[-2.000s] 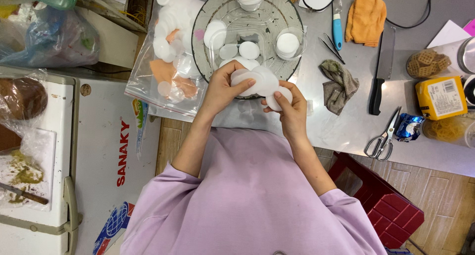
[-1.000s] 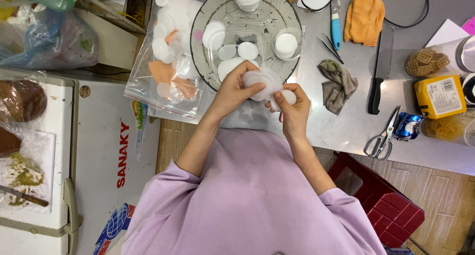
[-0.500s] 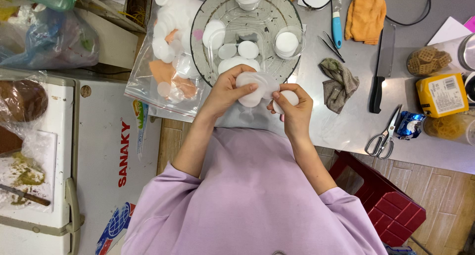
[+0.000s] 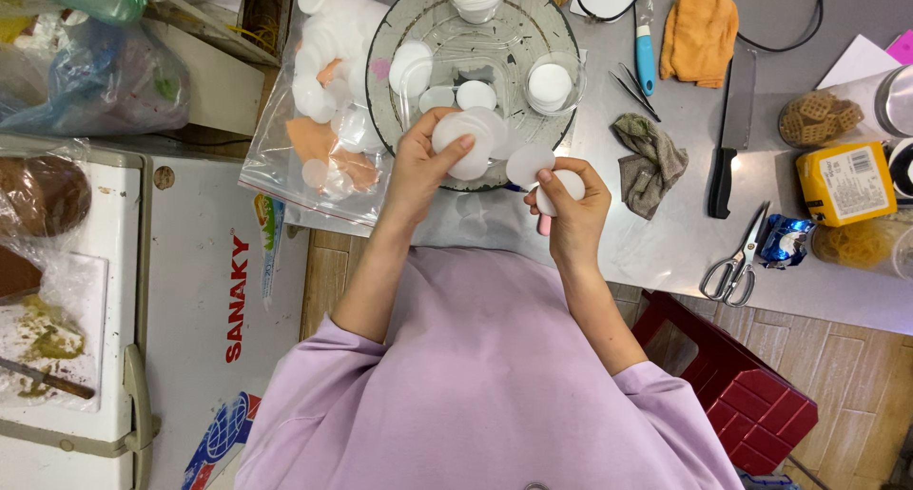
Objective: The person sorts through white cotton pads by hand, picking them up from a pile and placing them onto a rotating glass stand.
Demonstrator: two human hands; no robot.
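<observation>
White round discs (image 4: 468, 138) are pinched in the left hand (image 4: 423, 172), closed on a small stack at the near edge of the round tray (image 4: 380, 62). Just beside it, the right hand (image 4: 571, 210) is closed on more white discs (image 4: 533, 164) above the steel table (image 4: 666, 243).

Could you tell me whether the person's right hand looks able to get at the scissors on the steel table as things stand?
Probably yes: the scissors lie uncovered beside the right hand, though it holds white discs.
</observation>
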